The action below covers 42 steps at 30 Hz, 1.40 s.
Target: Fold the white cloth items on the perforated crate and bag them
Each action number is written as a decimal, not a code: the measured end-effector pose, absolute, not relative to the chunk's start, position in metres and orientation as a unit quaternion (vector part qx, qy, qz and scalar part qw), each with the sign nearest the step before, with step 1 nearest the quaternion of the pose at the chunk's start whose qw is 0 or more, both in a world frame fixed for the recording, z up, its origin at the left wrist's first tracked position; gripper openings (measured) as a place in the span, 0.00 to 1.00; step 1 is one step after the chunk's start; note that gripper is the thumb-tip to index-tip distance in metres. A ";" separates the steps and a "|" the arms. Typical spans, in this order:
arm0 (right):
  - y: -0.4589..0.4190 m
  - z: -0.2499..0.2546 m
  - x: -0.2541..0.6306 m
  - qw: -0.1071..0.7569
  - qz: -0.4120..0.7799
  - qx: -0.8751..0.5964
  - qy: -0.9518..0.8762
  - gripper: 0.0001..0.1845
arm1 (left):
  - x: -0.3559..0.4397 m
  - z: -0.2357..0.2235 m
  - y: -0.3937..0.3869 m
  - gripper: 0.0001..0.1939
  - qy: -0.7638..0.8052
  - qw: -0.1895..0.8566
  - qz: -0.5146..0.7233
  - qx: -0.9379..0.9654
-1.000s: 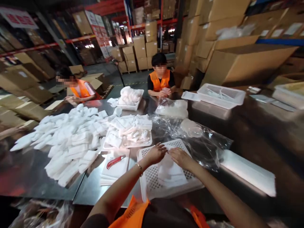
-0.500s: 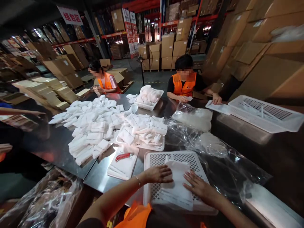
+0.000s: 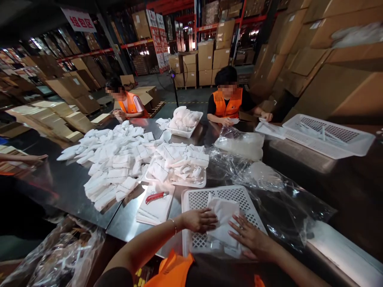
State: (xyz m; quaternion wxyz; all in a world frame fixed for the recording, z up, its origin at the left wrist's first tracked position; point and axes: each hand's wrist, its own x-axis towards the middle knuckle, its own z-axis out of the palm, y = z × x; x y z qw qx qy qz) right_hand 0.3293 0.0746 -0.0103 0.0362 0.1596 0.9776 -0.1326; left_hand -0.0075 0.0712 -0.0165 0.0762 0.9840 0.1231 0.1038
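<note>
A flat white packet (image 3: pixel 224 217), soft like cloth or thin paper, lies on a white perforated tray (image 3: pixel 188 199) in front of me. My left hand (image 3: pixel 200 220) rests at its left edge, fingers stretched out and touching it. On the right side, my right hand (image 3: pixel 247 234) lies with fingers spread over the packet's edge. The packet's lower end looks folded, and part of it is hidden by my right hand. A stack of white sheets (image 3: pixel 152 213) with a red-handled knife (image 3: pixel 155 197) on top is left of the tray.
A large heap of white packets (image 3: pixel 119 159) and a filled tray (image 3: pixel 196 184) stand beyond. Clear plastic bags (image 3: pixel 263 175) lie to the right. Two people in orange vests (image 3: pixel 228 104) sit across the metal table; another person's arm (image 3: pixel 24 158) reaches in at left.
The packet's lower end, which lay stretched toward me, now looks folded up and shorter. My right hand has shifted slightly down and left. The view has turned a little.
</note>
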 end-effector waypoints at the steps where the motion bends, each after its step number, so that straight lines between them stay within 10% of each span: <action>1: 0.074 -0.015 0.329 0.033 -0.127 0.169 0.977 0.48 | -0.009 -0.013 0.072 0.22 0.112 0.089 0.101 0.984; 7: 0.068 -0.048 0.335 -0.046 -0.074 0.202 0.975 0.45 | -0.014 0.003 0.072 0.22 0.093 0.125 0.146 0.977; 20: 0.088 -0.024 0.314 -0.184 0.134 0.136 0.964 0.34 | -0.005 -0.011 0.087 0.18 0.103 -0.129 0.171 0.971; 36: 0.074 -0.042 0.318 -0.241 -0.177 0.295 0.908 0.25 | 0.006 -0.031 0.048 0.25 0.323 0.082 0.237 0.912; 42: 0.068 -0.032 0.315 -0.303 -0.149 0.342 0.877 0.38 | 0.024 -0.024 0.045 0.14 0.351 0.074 0.337 0.871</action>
